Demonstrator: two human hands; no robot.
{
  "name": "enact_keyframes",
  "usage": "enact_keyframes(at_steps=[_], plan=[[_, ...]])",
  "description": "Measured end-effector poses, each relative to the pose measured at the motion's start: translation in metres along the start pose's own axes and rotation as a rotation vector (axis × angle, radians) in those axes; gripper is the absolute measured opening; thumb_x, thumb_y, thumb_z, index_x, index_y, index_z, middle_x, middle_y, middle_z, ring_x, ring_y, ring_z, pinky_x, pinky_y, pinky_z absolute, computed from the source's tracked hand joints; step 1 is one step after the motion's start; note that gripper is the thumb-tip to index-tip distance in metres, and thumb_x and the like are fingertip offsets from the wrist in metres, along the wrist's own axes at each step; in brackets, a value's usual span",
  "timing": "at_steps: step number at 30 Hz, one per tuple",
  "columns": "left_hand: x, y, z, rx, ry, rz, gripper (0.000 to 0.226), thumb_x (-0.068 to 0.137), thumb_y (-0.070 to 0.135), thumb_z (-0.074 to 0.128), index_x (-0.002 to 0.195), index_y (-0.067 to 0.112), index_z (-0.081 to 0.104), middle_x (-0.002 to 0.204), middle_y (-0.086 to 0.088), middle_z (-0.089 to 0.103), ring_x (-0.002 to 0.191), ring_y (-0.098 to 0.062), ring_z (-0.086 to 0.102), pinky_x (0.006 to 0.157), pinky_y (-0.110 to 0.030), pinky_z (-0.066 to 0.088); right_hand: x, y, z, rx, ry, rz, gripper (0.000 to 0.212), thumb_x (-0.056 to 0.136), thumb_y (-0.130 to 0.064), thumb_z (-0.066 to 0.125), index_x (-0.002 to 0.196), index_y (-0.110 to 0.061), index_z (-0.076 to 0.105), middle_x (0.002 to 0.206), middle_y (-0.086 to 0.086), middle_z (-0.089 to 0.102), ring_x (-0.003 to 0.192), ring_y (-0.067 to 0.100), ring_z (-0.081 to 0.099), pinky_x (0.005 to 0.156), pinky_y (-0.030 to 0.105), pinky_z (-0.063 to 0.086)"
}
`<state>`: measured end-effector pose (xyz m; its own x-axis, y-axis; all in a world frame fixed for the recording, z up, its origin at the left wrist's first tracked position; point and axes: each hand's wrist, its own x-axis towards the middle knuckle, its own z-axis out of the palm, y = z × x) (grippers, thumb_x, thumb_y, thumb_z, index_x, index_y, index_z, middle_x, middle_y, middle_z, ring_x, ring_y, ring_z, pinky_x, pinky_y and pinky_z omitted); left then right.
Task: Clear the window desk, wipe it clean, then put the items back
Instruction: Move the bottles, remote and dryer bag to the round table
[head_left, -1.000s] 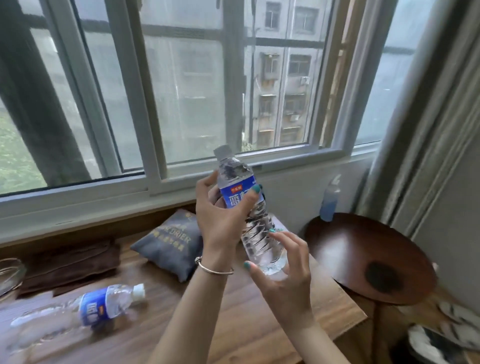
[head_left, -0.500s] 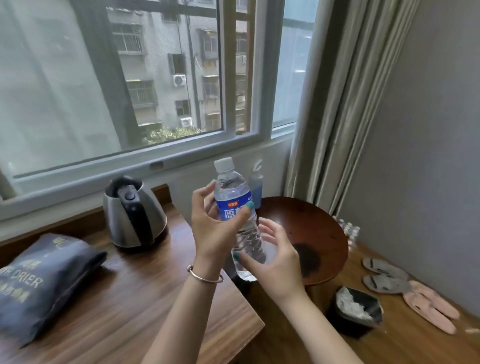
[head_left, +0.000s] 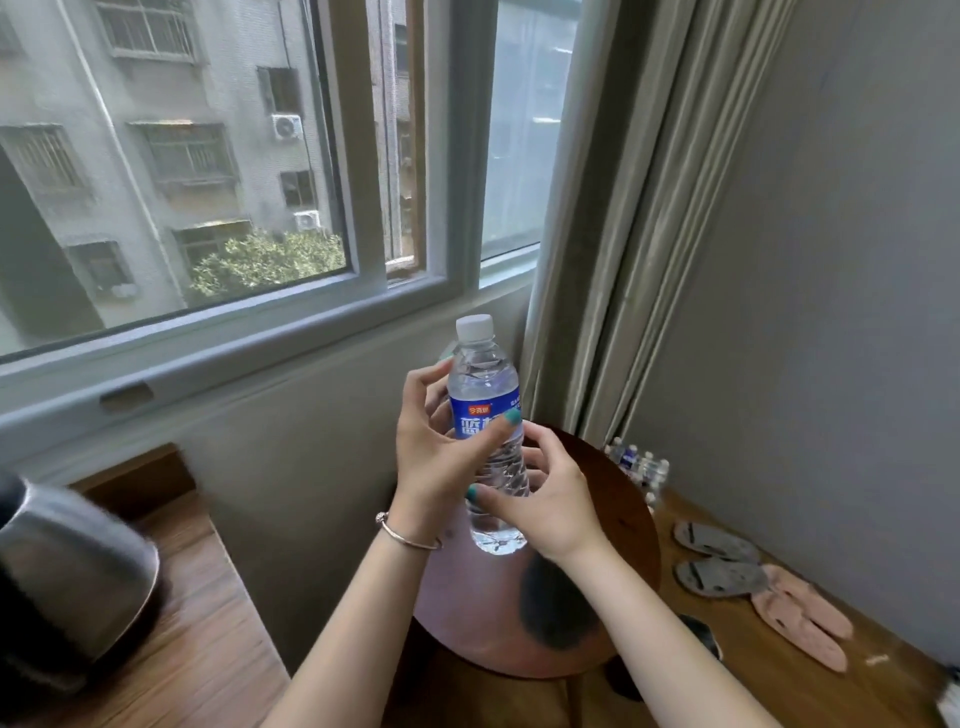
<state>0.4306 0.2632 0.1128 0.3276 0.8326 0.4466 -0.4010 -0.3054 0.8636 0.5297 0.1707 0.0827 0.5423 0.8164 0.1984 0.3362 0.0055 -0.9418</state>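
Ribbed clear plastic bottle — left hand, right hand gripping

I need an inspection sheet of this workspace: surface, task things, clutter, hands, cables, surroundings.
Surface: wooden desk at lower left, bare wood showing.
Job's things: water bottle, capped, upright, held above the round side table; kettle on the desk, blurred.
Clutter: slippers and small bottles on the floor.
Hands: left hand grips the bottle's label; right hand holds its lower part.
Cables: nothing seen.
Surroundings: window, curtain, grey wall.
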Motion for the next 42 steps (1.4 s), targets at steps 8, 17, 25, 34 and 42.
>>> enact_keyframes(at_steps=[8,17,25,34,42], plan=[[0.054,-0.066,0.031,0.031,-0.026,-0.070,0.068,0.062,0.006,0.088,0.116,0.022,0.050,0.119,-0.007,0.064,0.107,-0.024,0.066,0.088,-0.037,0.055,0.083,0.043,-0.017,0.016,-0.004,0.078,0.074,0.058,-0.016,0.095,0.120,-0.027,0.056,0.101,0.003,0.073,0.091,0.013,0.072,0.081,0.032,0.058],[0.101,-0.166,0.071,0.143,0.056,-0.189,0.074,0.063,0.005,0.086,0.125,0.028,0.051,0.125,-0.001,0.062,0.115,-0.015,0.061,0.095,-0.033,0.052,0.191,0.134,-0.030,0.134,-0.085,0.176,0.067,0.058,0.014,0.087,0.111,-0.010,0.053,0.088,0.012,0.074,0.076,0.018,0.073,0.069,0.032,0.059],[0.135,-0.241,0.077,0.256,0.076,-0.406,0.076,0.085,-0.005,0.063,0.147,0.025,0.031,0.133,0.005,0.057,0.120,-0.005,0.056,0.101,-0.023,0.045,0.276,0.217,-0.008,0.174,-0.145,0.197,0.065,0.059,0.020,0.082,0.111,-0.006,0.052,0.083,0.009,0.070,0.065,0.000,0.067,0.062,0.015,0.052],[0.141,-0.302,0.049,0.364,0.098,-0.575,0.076,0.079,-0.028,0.036,0.147,0.006,0.030,0.142,-0.004,0.045,0.131,-0.013,0.044,0.099,-0.004,0.032,0.328,0.281,0.026,0.077,-0.231,0.186,0.072,0.055,0.005,0.092,0.114,-0.012,0.055,0.097,-0.003,0.071,0.085,0.000,0.068,0.079,0.020,0.054],[0.138,-0.336,0.040,0.354,0.201,-0.660,0.081,0.083,-0.023,0.040,0.144,0.029,0.028,0.141,0.005,0.044,0.126,0.001,0.046,0.108,-0.023,0.038,0.339,0.307,0.054,0.111,-0.271,0.166,0.073,0.052,0.012,0.090,0.109,-0.015,0.054,0.103,-0.007,0.067,0.088,-0.012,0.064,0.078,0.009,0.049]])
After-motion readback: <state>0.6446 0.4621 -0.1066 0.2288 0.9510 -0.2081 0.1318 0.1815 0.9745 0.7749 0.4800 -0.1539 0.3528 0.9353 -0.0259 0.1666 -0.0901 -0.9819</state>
